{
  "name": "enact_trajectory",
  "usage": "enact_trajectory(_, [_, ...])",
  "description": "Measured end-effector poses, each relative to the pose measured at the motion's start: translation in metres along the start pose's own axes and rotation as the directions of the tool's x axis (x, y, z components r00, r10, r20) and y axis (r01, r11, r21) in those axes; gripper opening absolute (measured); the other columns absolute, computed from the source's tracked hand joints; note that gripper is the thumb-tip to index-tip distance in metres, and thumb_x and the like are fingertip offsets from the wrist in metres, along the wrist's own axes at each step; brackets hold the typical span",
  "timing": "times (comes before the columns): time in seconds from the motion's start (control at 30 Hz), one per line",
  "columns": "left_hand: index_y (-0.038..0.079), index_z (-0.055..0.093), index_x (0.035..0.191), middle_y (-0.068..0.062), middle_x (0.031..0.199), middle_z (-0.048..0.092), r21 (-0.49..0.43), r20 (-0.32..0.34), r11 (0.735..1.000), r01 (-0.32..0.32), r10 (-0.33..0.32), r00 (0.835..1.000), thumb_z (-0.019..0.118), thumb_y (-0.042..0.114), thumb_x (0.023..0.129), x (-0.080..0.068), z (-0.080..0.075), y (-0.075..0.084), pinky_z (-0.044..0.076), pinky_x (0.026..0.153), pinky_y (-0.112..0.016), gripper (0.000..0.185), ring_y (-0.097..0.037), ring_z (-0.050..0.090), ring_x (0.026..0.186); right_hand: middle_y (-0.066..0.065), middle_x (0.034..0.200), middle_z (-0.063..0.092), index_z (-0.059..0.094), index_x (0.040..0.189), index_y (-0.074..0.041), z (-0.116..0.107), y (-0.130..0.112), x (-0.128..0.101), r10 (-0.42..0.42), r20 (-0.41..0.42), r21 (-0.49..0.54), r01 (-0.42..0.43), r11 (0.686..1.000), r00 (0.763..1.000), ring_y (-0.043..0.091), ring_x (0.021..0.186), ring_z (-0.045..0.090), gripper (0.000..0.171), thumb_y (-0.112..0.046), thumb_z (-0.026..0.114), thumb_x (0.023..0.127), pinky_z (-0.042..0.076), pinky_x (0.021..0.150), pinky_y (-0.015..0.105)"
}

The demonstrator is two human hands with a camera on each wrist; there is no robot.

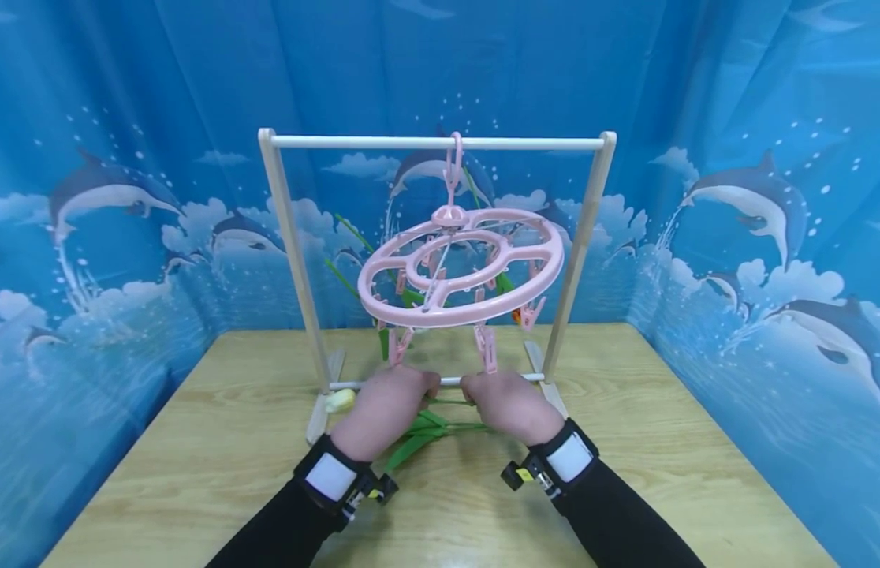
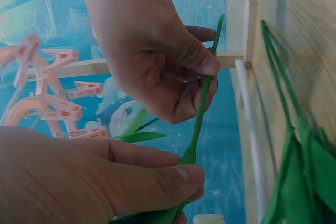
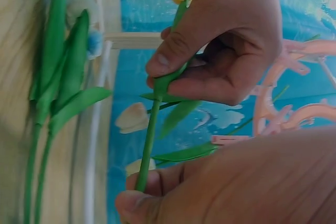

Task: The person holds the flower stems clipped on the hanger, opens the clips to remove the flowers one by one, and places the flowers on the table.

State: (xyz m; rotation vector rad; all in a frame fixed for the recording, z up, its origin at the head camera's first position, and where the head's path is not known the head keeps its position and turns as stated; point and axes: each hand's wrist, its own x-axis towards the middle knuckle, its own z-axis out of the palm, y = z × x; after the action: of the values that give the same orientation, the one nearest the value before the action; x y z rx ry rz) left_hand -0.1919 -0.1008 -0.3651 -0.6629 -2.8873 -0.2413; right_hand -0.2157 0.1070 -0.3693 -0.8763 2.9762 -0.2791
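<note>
Holding one artificial flower stem [image 2: 198, 124] between left hand [image 1: 383, 412] and right hand [image 1: 509, 406], both pinching it; next likely lifting to a peg [image 1: 486, 349] on the pink clip hanger [image 1: 461, 276].

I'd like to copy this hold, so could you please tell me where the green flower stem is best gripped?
Pinch the flower stem on its bare length, between the leaves and the bloom, coming from either end as the left hand and right hand do: it is thin, straight and held level.

A smooth, matt green plastic stem [image 2: 202, 109] is seen beside a glossy pink plastic hanger [image 1: 460, 272], a pale, matt wooden rack [image 1: 287, 229] with a smooth white rod [image 1: 437, 143], and a grained wooden table [image 1: 220, 442].
</note>
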Motion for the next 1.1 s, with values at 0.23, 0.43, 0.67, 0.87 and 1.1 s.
enact_trajectory(0.23, [0.02, 0.063, 0.083, 0.008, 0.065, 0.049, 0.133, -0.054, 0.99, -0.054, 0.062, 0.997, 0.072, 0.004, 0.101, 0.005, 0.024, -0.004, 0.036, 0.046, -0.02, 0.025, -0.006, 0.042, 0.054, -0.003, 0.072, 0.058, 0.064, 0.093, -0.01, 0.024, 0.013, 0.009, -0.119, -0.061, 0.004, 0.12, 0.993, 0.991, 0.01, 0.062, 0.05, 0.018, 0.007, 0.062, 0.098, 0.042, 0.052, 0.024])
enact_trajectory(0.43, [0.02, 0.059, 0.082, 0.01, 0.064, 0.048, 0.074, -0.12, 0.996, -0.05, 0.058, 0.991, 0.073, 0.007, 0.102, 0.006, 0.036, -0.007, 0.037, 0.044, -0.02, 0.028, -0.006, 0.044, 0.053, -0.003, 0.073, 0.058, 0.066, 0.083, -0.008, 0.038, 0.021, 0.015, -0.174, -0.069, 0.001, 0.175, 0.985, 0.982, 0.01, 0.065, 0.05, 0.019, 0.008, 0.066, 0.093, 0.042, 0.055, 0.024])
enact_trajectory(0.67, [0.015, 0.065, 0.094, 0.007, 0.062, 0.046, -0.213, -0.101, 0.977, 0.031, -0.053, 0.994, 0.067, 0.008, 0.102, 0.011, 0.047, -0.01, 0.04, 0.045, -0.024, 0.011, -0.009, 0.043, 0.05, -0.004, 0.068, 0.051, 0.065, 0.078, -0.009, 0.049, 0.024, 0.021, -0.194, -0.088, -0.1, 0.186, 0.978, 0.977, 0.01, 0.062, 0.045, 0.021, 0.005, 0.067, 0.094, 0.04, 0.054, 0.025])
enact_trajectory(0.87, [0.014, 0.066, 0.08, 0.009, 0.059, 0.047, -0.19, -0.058, 0.981, -0.022, 0.011, 0.998, 0.069, 0.002, 0.099, 0.011, 0.057, -0.016, 0.038, 0.047, -0.022, 0.023, -0.006, 0.043, 0.05, -0.005, 0.067, 0.049, 0.064, 0.077, -0.011, 0.052, 0.022, 0.02, -0.162, -0.045, -0.118, 0.156, 0.981, 0.986, 0.011, 0.062, 0.045, 0.023, 0.01, 0.068, 0.088, 0.041, 0.055, 0.026])
enact_trajectory(1.1, [0.019, 0.052, 0.063, 0.01, 0.057, 0.045, -0.05, -0.096, 0.99, -0.133, 0.128, 0.987, 0.07, -0.008, 0.092, 0.01, 0.064, -0.02, 0.034, 0.047, -0.02, 0.043, -0.005, 0.04, 0.051, -0.005, 0.067, 0.051, 0.061, 0.075, -0.013, 0.054, 0.021, 0.02, -0.157, -0.057, -0.134, 0.148, 0.98, 0.986, 0.011, 0.062, 0.046, 0.026, 0.01, 0.068, 0.087, 0.043, 0.055, 0.028])
